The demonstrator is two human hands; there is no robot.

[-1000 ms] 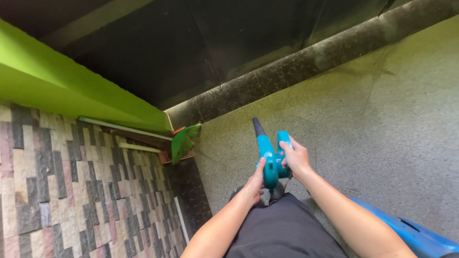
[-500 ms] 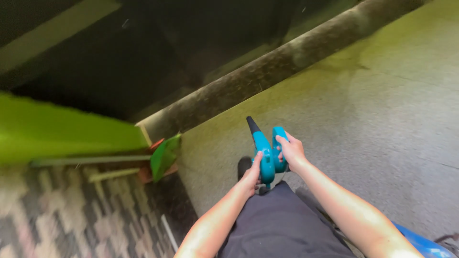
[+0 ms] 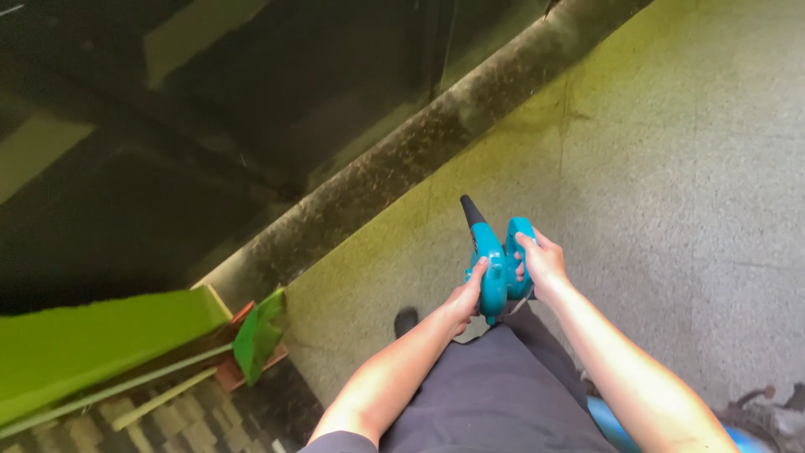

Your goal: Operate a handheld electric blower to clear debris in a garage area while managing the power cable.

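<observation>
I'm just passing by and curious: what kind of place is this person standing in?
Probably an outdoor or semi-open paved area beside a building. A rough concrete floor meets a dark grimy curb, with a stone-tiled wall below left. Both hands hold a teal handheld blower, nozzle aimed toward the curb.

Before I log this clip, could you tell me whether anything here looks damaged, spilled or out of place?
Nothing stands out. Both hands, left hand and right hand, grip the teal handheld blower over a speckled concrete floor; the dark curb looks grimy but intact.
</observation>
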